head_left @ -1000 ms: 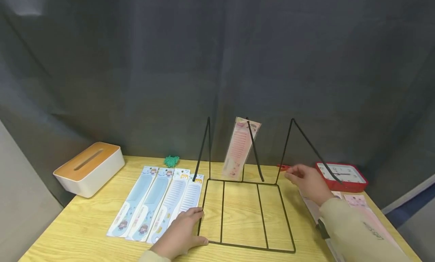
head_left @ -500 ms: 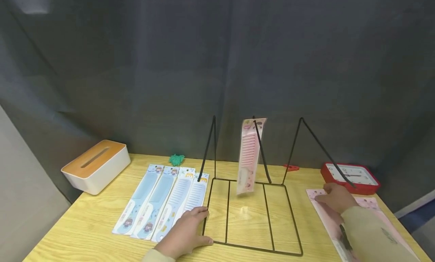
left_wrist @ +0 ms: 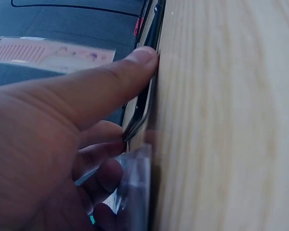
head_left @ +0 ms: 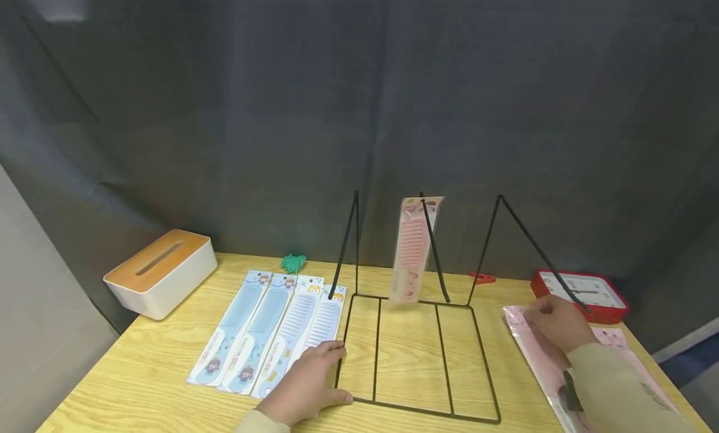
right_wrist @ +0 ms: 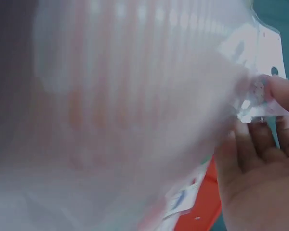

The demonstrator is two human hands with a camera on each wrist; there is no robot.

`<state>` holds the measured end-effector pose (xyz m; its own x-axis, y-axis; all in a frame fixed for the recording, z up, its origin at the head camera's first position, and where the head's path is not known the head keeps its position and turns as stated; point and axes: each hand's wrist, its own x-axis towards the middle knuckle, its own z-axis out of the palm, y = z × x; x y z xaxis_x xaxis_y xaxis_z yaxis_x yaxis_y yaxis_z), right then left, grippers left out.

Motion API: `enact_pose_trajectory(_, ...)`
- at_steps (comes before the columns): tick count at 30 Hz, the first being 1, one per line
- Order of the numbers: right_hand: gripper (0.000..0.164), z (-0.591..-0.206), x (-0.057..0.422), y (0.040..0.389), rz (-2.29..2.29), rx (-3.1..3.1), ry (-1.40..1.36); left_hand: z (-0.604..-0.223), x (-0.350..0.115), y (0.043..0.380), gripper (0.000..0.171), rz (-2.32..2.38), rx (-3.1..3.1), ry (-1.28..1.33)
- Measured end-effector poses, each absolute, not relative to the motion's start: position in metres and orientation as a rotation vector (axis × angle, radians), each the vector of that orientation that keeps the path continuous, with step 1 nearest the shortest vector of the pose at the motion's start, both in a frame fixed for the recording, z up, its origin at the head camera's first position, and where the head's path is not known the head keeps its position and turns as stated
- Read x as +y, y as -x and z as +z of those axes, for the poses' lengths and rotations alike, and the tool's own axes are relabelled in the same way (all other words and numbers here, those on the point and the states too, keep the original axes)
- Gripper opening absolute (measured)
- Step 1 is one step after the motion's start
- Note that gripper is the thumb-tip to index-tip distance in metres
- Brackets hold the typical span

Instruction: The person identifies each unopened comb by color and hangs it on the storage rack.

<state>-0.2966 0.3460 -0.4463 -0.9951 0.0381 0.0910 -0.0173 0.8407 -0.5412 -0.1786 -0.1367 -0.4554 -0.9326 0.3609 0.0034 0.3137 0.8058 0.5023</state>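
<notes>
A black wire rack (head_left: 344, 243) with three slanting hooks stands in the middle of the table in the head view. My left hand (head_left: 306, 383) holds its front left corner; in the left wrist view the thumb (left_wrist: 143, 55) presses a base bar. From the middle hook hangs a pink comb in a clear package (head_left: 412, 246). At the right, my right hand (head_left: 558, 325) pinches the top end of another packaged pink comb (head_left: 533, 358), which fills much of the right wrist view, blurred. A further pink package (head_left: 612, 338) lies partly hidden under the right forearm.
Several packaged blue and lilac combs (head_left: 266, 314) lie side by side left of the rack. A tissue box (head_left: 157, 283) stands at the back left, with a green bundle (head_left: 293, 263) near it. At the back right are a red clock (head_left: 590, 289) and a red clip (head_left: 483, 277).
My right hand has gone from beside the rack's right upright to the pink packages and taken one comb's top end, now slightly raised. The hanging comb has swung. My left hand stays on the rack.
</notes>
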Motion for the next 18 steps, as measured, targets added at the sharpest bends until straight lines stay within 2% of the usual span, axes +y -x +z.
enact_pose_trajectory(5, 0.051, -0.422, 0.329, 0.281, 1.045, -2.886, 0.019, -0.455, -0.136, 0.178, 0.083, 0.789, 2.892, -0.551)
enact_pose_trajectory(9, 0.054, -0.393, 0.3, 0.267, 1.328, -2.826, -0.061, -0.457, -0.137, 0.179, 0.084, 0.79, 2.897, -0.544)
enact_pose_trajectory(13, 0.04, -0.363, 0.258, 0.242, 1.646, -2.654, -0.209, -0.458, -0.137, 0.179, 0.084, 0.787, 2.901, -0.535)
enact_pose_trajectory(18, 0.014, -0.328, 0.205, 0.194, 1.793, -2.39, -0.539, -0.456, -0.137, 0.179, 0.084, 0.79, 2.894, -0.55)
